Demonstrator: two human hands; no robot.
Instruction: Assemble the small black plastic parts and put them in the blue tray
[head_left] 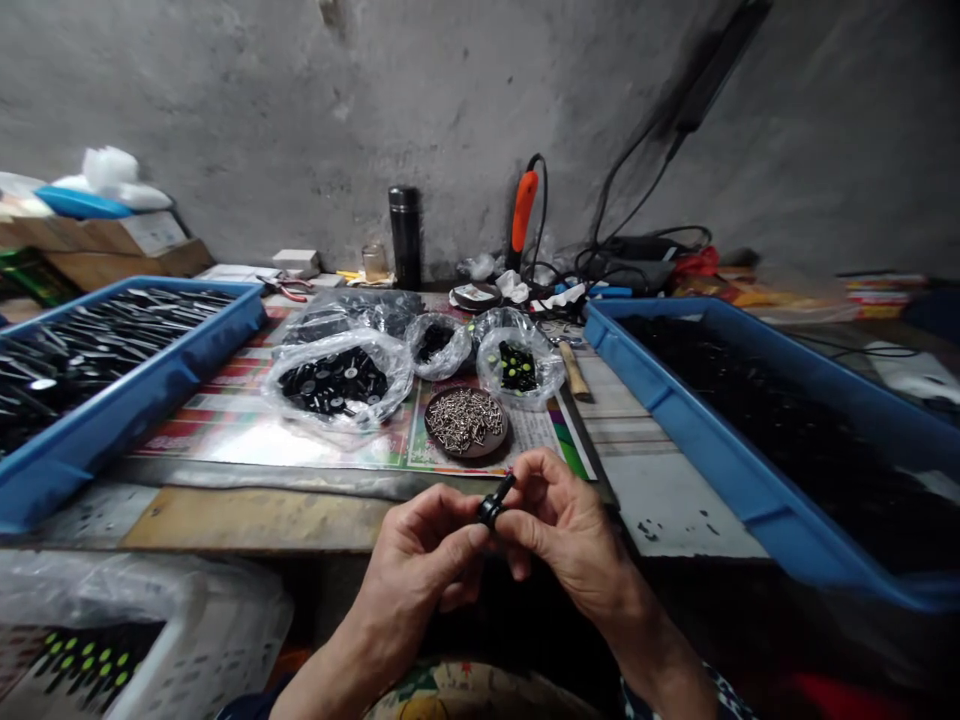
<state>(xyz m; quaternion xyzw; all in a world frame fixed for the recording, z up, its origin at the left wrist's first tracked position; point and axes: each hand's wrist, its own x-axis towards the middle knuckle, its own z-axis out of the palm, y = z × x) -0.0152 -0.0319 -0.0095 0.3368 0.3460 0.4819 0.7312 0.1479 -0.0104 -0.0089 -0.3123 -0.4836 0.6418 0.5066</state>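
Note:
Between both hands, just off the table's front edge, is a small black plastic part (493, 508) with a round head and a short stem pointing up to the right. My left hand (424, 550) pinches its round head between thumb and fingertips. The thumb and fingers of my right hand (559, 525) close on its other side, near the stem. Beyond the hands stands a round brown dish (491, 447) of small silvery screws. Behind it are open plastic bags of small black parts (334, 385), one bag holding black parts with yellow-green dots (517, 365).
Blue trays flank the table: the left tray (150, 400) holds black-and-silver rods, the right tray (697, 440) dark parts. A wooden handle (575, 372), a black thermos (406, 240) and an orange-handled tool (523, 210) lie farther back. A white basket (210, 630) stands below left.

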